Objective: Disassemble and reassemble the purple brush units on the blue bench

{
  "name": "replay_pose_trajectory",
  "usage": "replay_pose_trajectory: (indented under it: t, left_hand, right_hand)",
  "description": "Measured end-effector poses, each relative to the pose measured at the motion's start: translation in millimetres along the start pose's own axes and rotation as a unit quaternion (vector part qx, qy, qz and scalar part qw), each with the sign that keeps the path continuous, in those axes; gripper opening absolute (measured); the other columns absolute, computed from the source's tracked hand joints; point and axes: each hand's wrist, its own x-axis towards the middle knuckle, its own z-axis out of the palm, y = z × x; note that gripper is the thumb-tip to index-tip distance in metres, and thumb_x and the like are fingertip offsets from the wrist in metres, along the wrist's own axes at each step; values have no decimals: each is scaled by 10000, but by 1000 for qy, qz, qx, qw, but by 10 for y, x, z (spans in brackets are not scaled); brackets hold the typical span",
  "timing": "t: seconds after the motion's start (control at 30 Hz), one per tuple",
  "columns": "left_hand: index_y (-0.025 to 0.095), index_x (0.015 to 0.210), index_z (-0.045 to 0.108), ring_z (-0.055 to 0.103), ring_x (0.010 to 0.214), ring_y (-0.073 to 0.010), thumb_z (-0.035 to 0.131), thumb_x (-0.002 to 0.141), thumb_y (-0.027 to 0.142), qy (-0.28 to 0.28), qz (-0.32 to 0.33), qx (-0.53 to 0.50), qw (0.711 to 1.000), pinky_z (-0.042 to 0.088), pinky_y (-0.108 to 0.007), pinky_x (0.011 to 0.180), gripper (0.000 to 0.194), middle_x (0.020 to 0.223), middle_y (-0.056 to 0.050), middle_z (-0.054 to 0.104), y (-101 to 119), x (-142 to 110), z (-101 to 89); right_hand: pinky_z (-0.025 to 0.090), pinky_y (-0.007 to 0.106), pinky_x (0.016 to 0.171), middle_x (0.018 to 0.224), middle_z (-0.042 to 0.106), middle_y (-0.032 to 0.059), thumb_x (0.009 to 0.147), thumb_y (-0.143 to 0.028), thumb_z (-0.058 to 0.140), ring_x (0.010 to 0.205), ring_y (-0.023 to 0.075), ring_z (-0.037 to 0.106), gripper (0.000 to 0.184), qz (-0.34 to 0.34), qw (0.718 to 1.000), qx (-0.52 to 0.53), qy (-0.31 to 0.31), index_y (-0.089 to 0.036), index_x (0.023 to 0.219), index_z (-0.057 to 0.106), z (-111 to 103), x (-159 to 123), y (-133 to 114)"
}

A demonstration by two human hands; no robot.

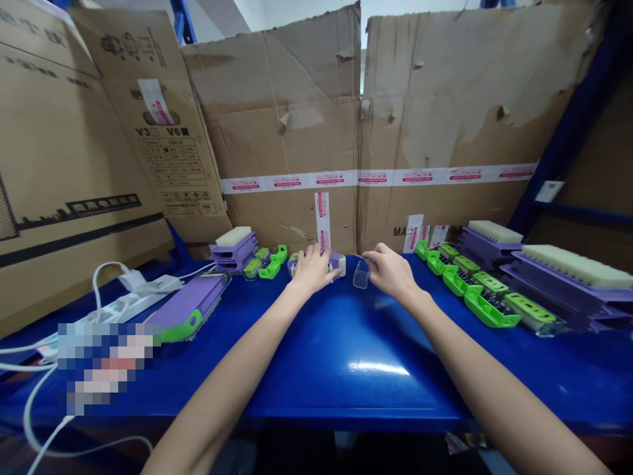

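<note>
My left hand lies over a small purple-and-green plastic piece at the far side of the blue table. Its fingers reach across the top, and the thumb is at the right side; the palm hides most of the piece. My right hand is closed just to the right, thumb and fingers pinched on the upper edge of a clear plastic box-like part. That clear part is tilted and held apart from the purple piece. Some of the right fingertips are hidden.
Green clips and purple blocks with cream bristle pads stand on the right. A similar block is at back left, near a purple-and-green brush and a white power strip with cables. Cardboard walls the back.
</note>
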Motion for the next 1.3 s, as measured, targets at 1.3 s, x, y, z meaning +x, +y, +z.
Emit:
replay_pose_trajectory:
  t: [1.3]
  left_hand:
    - [305, 1156, 598, 501, 1128, -275, 476, 857, 390, -77, -29, -126, 989, 365, -471, 936, 334, 1162, -60, 613, 104, 300, 70]
  right_hand:
    - [381, 262, 607, 984, 628, 45, 824, -233, 440, 848, 203, 625, 278, -27, 996, -45, -69, -243, 1027, 630, 126, -65, -177]
